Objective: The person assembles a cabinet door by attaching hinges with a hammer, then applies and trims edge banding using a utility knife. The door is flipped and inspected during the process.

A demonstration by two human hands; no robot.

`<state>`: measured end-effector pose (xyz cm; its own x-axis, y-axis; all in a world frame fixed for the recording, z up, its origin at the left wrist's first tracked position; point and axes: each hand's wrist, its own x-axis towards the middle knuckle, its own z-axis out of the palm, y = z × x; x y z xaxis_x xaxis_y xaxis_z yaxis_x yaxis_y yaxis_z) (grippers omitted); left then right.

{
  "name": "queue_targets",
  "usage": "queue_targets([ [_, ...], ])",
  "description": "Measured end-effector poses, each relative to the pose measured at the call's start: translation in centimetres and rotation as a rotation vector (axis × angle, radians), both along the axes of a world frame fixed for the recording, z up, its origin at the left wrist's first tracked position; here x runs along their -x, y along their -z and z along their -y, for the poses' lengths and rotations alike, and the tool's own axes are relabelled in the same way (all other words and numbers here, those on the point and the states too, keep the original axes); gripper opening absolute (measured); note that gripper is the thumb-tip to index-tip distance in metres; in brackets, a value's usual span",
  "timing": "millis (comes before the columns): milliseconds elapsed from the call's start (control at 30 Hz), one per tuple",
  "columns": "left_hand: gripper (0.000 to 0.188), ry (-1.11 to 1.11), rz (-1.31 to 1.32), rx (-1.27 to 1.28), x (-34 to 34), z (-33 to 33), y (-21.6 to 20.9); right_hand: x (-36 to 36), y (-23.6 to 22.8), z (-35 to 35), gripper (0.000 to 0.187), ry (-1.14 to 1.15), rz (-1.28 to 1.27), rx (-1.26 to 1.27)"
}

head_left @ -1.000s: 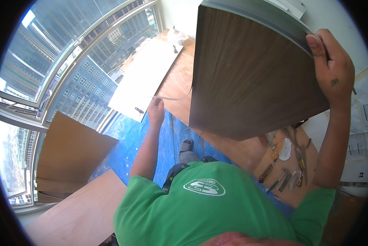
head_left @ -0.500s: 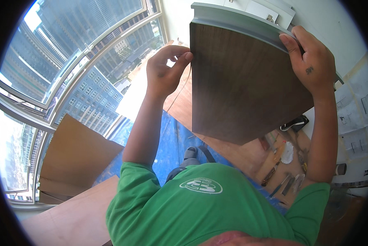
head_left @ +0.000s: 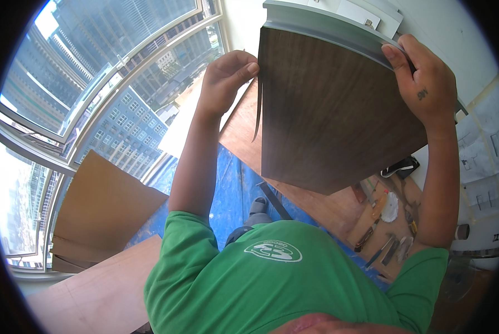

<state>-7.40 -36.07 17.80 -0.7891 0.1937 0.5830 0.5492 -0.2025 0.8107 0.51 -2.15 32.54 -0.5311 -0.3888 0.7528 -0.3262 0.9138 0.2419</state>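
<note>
Board (head_left: pixel 338 111), brown, between left hand (head_left: pixel 224 80) at its side edge, can't tell what that hand pinches, and right hand (head_left: pixel 427 83) gripping its gray rail (head_left: pixel 319 28), dark strip (head_left: pixel 258 108) hanging down.

Left hand (head_left: pixel 226 80) was raised from beside the white board (head_left: pixel 180 123) to the upper left edge of the brown panel (head_left: pixel 338 111); the thin strip (head_left: pixel 258 106), earlier stretched sideways, was found hanging beside it

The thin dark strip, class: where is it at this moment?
In the head view, the strip hangs just below the left hand, beside the left edge of the wood-grain panel.
</note>
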Motion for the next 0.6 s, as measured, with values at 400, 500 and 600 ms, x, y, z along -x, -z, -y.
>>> queue_targets([
  [400, 0.040, 0.018, -0.114, -0.145, -1.2, -2.2, -2.1, -0.3, -0.1, 0.1, 0.044, 0.029, 0.025, -0.004],
  [500, 0.051, -0.025, -0.088, -0.106, -0.4, -2.6, -2.1, -0.5, -0.3, 0.4, 0.044, 0.033, 0.036, -0.004],
  [600, 0.052, -0.048, -0.048, -0.083, 0.4, -2.7, -1.6, -0.6, -0.3, 0.4, 0.045, 0.028, 0.031, 0.000],
])
